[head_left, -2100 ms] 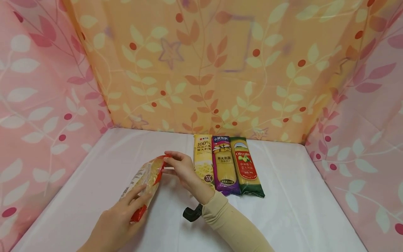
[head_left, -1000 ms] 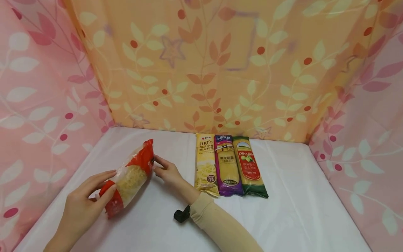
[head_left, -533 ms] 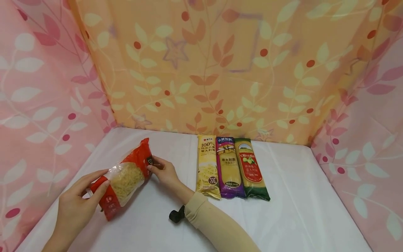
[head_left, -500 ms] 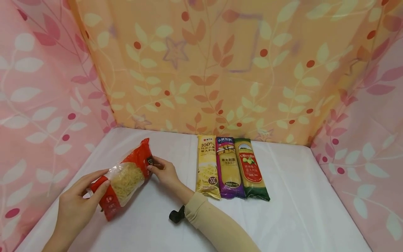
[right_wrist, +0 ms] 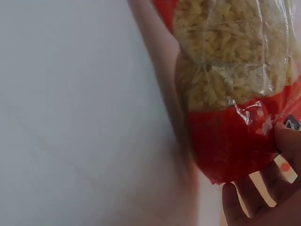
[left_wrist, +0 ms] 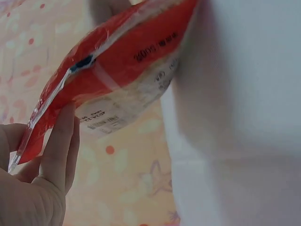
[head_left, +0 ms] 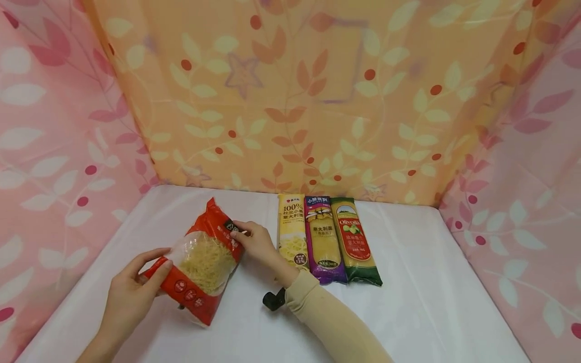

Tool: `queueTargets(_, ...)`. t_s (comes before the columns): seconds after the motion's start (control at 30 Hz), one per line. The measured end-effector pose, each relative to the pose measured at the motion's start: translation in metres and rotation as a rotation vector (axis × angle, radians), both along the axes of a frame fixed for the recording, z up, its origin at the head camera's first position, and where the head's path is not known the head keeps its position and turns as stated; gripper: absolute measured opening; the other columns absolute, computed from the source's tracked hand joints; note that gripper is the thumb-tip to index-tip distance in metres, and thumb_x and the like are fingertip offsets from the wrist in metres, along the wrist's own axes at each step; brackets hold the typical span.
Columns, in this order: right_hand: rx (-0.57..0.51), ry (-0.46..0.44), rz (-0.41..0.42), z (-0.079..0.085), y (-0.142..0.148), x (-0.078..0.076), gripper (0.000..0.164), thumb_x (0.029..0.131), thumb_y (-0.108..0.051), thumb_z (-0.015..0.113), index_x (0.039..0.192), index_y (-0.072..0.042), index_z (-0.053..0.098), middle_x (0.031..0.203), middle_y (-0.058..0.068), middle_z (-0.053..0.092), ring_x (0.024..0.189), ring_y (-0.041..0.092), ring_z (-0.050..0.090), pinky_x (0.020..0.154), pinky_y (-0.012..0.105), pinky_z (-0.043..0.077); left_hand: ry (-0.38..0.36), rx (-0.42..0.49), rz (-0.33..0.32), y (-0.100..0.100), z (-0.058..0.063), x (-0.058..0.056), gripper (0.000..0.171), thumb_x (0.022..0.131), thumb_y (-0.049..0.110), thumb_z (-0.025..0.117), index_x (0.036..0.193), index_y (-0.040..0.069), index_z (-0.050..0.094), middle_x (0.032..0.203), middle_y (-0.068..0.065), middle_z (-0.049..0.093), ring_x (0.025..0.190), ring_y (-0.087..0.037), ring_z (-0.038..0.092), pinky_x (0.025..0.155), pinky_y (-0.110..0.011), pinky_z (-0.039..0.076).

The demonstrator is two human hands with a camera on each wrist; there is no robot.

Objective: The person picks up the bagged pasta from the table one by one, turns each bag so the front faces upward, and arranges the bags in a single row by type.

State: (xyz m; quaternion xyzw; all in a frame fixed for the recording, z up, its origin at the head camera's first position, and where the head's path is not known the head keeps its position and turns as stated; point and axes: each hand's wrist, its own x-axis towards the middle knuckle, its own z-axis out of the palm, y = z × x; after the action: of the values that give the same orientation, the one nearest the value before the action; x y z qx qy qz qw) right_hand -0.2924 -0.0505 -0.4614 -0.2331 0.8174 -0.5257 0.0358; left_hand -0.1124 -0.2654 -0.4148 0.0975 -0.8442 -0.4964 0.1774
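A red bag of pasta [head_left: 204,259] with a clear window is held up between both hands at the left of the table, its printed front facing the head camera. My left hand [head_left: 138,287] pinches its near left corner, thumb in front and fingers behind. On the far right edge, by the black label, my right hand [head_left: 256,244] grips the bag with its thumb on the front. In the left wrist view the back of the bag [left_wrist: 127,70] shows printed text. Short pasta pieces fill the window of the bag [right_wrist: 225,52] in the right wrist view.
Three long pasta packs lie side by side at the back: a yellow pack [head_left: 292,227], a purple pack [head_left: 324,237] and a green pack [head_left: 356,239]. A black device [head_left: 274,301] sits at the right wrist. Patterned cloth walls [head_left: 290,101] enclose the white table [head_left: 408,312].
The bag has turned from its back and side to show its front. Over the last half second, it and both hands have shifted right, with the front opening more toward the head camera.
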Motion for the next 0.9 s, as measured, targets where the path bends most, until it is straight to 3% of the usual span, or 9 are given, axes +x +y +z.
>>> queueTargets(0.1, 0.118, 0.073, -0.005, 0.007, 0.006, -0.007, 0.032, 0.101, -0.019, 0.069, 0.132, -0.012, 0.073, 0.102, 0.009, 0.072, 0.085, 0.014, 0.059, 0.072, 0.024, 0.047, 0.002, 0.056, -0.065, 0.005, -0.005, -0.001, 0.038, 0.101, 0.019, 0.071, 0.136, 0.006, 0.063, 0.087, -0.006, 0.077, 0.067, -0.012, 0.072, 0.06, -0.031, 0.061)
queueTargets(0.23, 0.201, 0.13, -0.005, 0.009, 0.009, -0.017, 0.029, 0.101, -0.019, 0.07, 0.128, -0.013, 0.076, 0.096, 0.008, 0.07, 0.082, 0.013, 0.056, 0.073, 0.025, 0.045, -0.025, 0.103, -0.143, 0.009, -0.014, -0.002, 0.037, 0.099, 0.013, 0.072, 0.132, 0.0, 0.062, 0.108, -0.02, 0.075, 0.078, -0.009, 0.075, 0.063, -0.033, 0.062)
queueTargets(0.33, 0.213, 0.14, 0.0, 0.009, 0.009, -0.021, 0.026, 0.1, -0.018, 0.07, 0.125, -0.013, 0.078, 0.097, 0.008, 0.071, 0.083, 0.013, 0.057, 0.074, 0.025, 0.044, -0.063, 0.038, -0.157, 0.007, -0.02, -0.003, 0.038, 0.097, 0.014, 0.076, 0.129, 0.0, 0.063, 0.115, -0.024, 0.072, 0.079, -0.007, 0.074, 0.064, -0.029, 0.062)
queueTargets(0.5, 0.204, 0.127, 0.012, 0.006, 0.009, -0.022, 0.024, 0.1, -0.019, 0.07, 0.122, -0.014, 0.079, 0.103, 0.008, 0.072, 0.089, 0.015, 0.06, 0.079, 0.026, 0.047, -0.107, -0.152, -0.155, 0.001, -0.025, -0.005, 0.037, 0.094, 0.016, 0.079, 0.125, 0.003, 0.065, 0.117, -0.021, 0.072, 0.08, -0.006, 0.072, 0.063, -0.025, 0.059)
queueTargets(0.7, 0.225, 0.072, 0.014, 0.002, 0.017, -0.022, 0.028, 0.103, -0.021, 0.066, 0.128, -0.017, 0.076, 0.123, 0.007, 0.073, 0.107, 0.019, 0.066, 0.088, 0.029, 0.052, -0.198, -0.193, -0.179, -0.01, -0.031, -0.003, 0.04, 0.094, 0.018, 0.079, 0.127, 0.001, 0.064, 0.121, -0.025, 0.07, 0.076, -0.008, 0.071, 0.061, -0.025, 0.057)
queueTargets(0.9, 0.141, -0.102, -0.039, 0.002, 0.029, -0.023, 0.036, 0.103, -0.013, 0.063, 0.138, -0.009, 0.068, 0.131, 0.011, 0.068, 0.11, 0.025, 0.068, 0.087, 0.034, 0.057, -0.258, -0.237, -0.19, -0.019, -0.036, 0.0, 0.042, 0.094, 0.023, 0.079, 0.128, 0.002, 0.065, 0.128, -0.028, 0.067, 0.083, -0.012, 0.072, 0.062, -0.025, 0.056)
